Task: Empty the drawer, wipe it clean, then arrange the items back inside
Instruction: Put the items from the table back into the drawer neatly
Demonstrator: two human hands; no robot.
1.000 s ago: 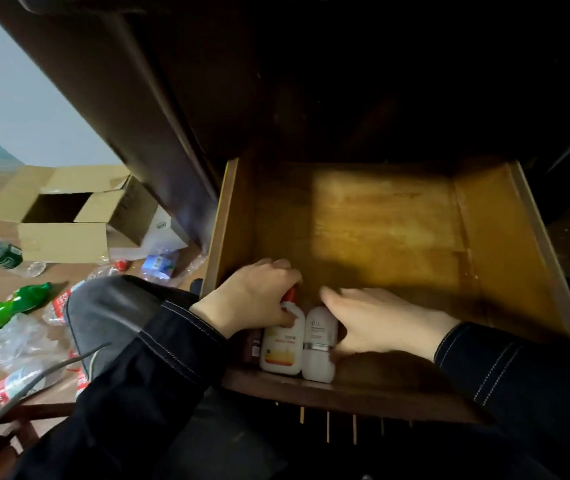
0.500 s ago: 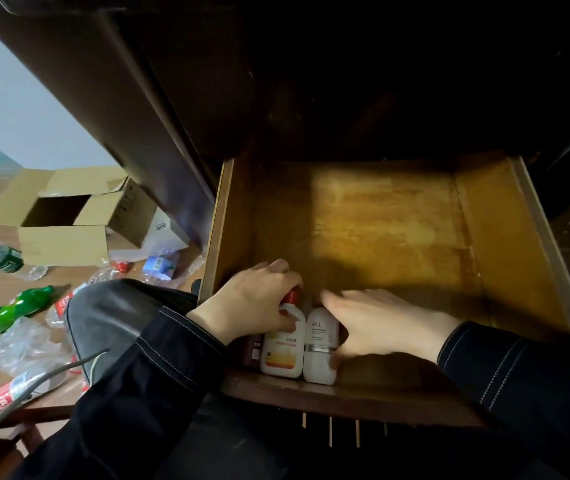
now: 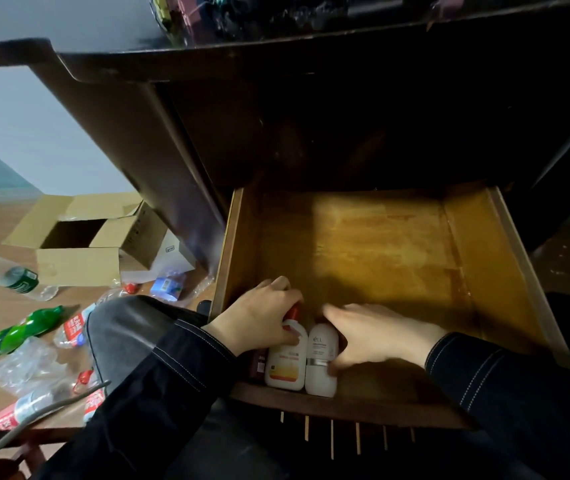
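The wooden drawer (image 3: 505, 258) stands pulled out below a dark cabinet, its yellow-brown floor mostly bare. In its near-left corner stand a white bottle with an orange label and red cap (image 3: 285, 362), a plain white bottle (image 3: 321, 358) to its right, and a small dark bottle (image 3: 258, 364) to its left. My left hand (image 3: 256, 317) is closed around the red-capped bottle's neck. My right hand (image 3: 377, 336) lies against the plain white bottle's right side, fingers curled round it.
An open cardboard box (image 3: 79, 237) sits on the wooden floor at left. Around it lie a green bottle (image 3: 24, 329), several clear plastic bottles (image 3: 10, 275) and plastic wrap. My bent knee (image 3: 127, 327) is beside the drawer's left wall. Clutter sits on the cabinet top (image 3: 207, 15).
Both hands stay on the two white bottles in the near-left corner. My view has tilted up a little, showing the cabinet top.
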